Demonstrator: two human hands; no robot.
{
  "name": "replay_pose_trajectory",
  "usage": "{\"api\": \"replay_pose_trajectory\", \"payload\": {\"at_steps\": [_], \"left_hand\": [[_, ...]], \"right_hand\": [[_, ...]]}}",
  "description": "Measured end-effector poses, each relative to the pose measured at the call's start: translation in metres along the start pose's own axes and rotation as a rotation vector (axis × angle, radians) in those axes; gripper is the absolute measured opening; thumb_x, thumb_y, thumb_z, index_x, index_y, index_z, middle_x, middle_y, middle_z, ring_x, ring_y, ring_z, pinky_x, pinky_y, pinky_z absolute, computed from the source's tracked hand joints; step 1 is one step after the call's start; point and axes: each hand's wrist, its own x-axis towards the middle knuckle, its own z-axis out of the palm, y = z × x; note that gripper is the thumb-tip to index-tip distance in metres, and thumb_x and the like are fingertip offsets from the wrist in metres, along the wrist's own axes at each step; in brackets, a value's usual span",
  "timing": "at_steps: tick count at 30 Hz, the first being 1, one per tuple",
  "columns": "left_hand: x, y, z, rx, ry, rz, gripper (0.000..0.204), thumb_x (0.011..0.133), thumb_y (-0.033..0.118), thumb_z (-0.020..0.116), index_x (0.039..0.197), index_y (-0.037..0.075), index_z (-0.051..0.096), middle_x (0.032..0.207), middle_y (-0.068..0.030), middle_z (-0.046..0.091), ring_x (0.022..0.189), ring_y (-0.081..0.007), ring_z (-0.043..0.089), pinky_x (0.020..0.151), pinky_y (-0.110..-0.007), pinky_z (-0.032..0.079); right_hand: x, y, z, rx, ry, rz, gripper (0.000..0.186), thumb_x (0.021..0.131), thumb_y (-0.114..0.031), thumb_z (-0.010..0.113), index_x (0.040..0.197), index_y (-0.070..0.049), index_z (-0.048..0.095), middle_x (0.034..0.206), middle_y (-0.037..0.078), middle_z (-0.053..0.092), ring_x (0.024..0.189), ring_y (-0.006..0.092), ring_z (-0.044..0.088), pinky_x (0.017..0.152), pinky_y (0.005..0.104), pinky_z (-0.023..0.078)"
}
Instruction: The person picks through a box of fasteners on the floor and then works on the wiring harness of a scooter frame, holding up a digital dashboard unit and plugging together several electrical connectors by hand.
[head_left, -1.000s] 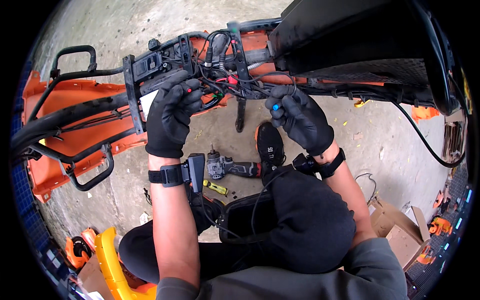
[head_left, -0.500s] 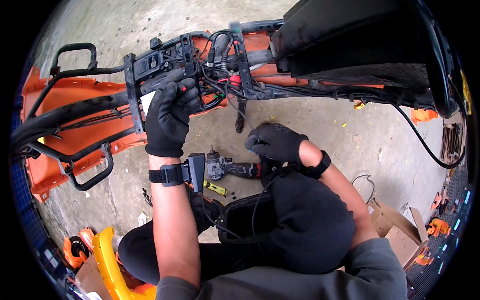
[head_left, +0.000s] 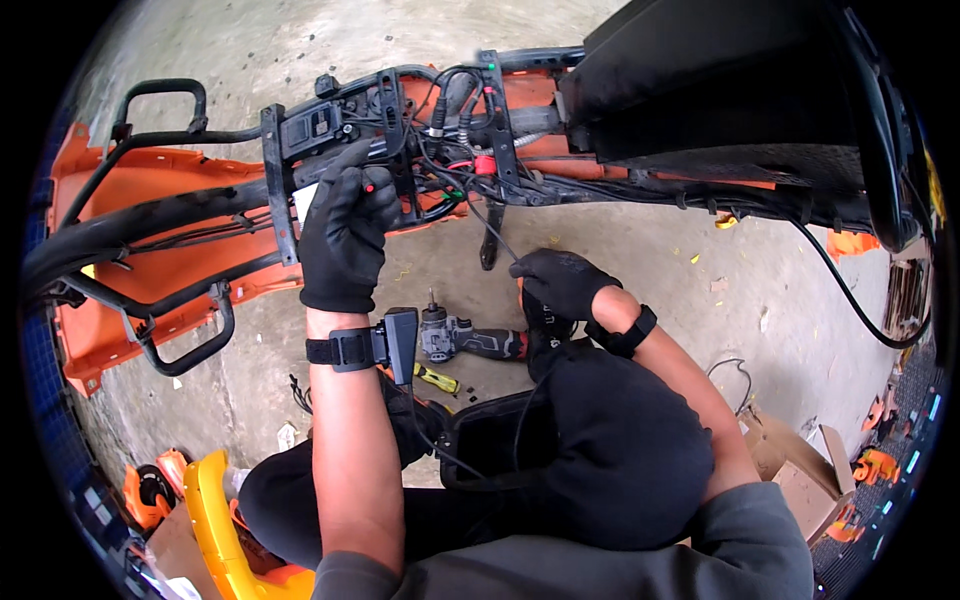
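Note:
My left hand, in a black glove, is at the frame of a vehicle with orange body panels. Its fingers curl round a small part with a red tip, most of which the glove hides. A white label or paper shows beside that hand. My right hand, also gloved, is lower and to the right, in front of my raised knee. Thumb and fingers pinch a thin dark cable that runs up to the wiring bundle and a red connector.
A grey power tool and a yellow-handled tool lie on the floor between my legs, near an opened black case. A large black panel fills the upper right. An opened cardboard box stands at lower right; a yellow part at lower left.
The whole scene has shifted slightly right in the view. My right hand's fingertips have risen a little along the cable. My left hand keeps nearly the same place on the frame.

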Motion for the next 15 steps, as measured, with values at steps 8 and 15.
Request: {"api": "replay_pose_trajectory", "payload": {"at_steps": [8, 15], "left_hand": [[-0.001, 0.004, -0.007, -0.042, 0.063, 0.012, 0.043, 0.095, 0.026, 0.053, 0.129, 0.000, 0.047, 0.091, -0.0024, 0.057, 0.077, -0.0119, 0.051, 0.069, -0.027, 0.044], [-0.002, 0.004, -0.015, -0.088, 0.243, -0.007, 0.026, 0.095, 0.020, 0.054, 0.116, 0.004, 0.057, 0.095, -0.0049, 0.064, 0.081, -0.0148, 0.061, 0.070, -0.029, 0.051]], "right_hand": [[0.005, -0.010, -0.015, 0.059, 0.055, 0.064, 0.041, 0.084, -0.021, 0.055, 0.123, -0.007, 0.057, 0.108, 0.017, 0.062, 0.101, 0.0327, 0.060, 0.090, 0.0361, 0.046], [0.002, -0.014, -0.021, 0.028, 0.053, 0.006, 0.037, 0.083, -0.019, 0.057, 0.118, -0.006, 0.060, 0.106, 0.016, 0.062, 0.098, 0.0318, 0.060, 0.087, 0.0358, 0.047]]}}
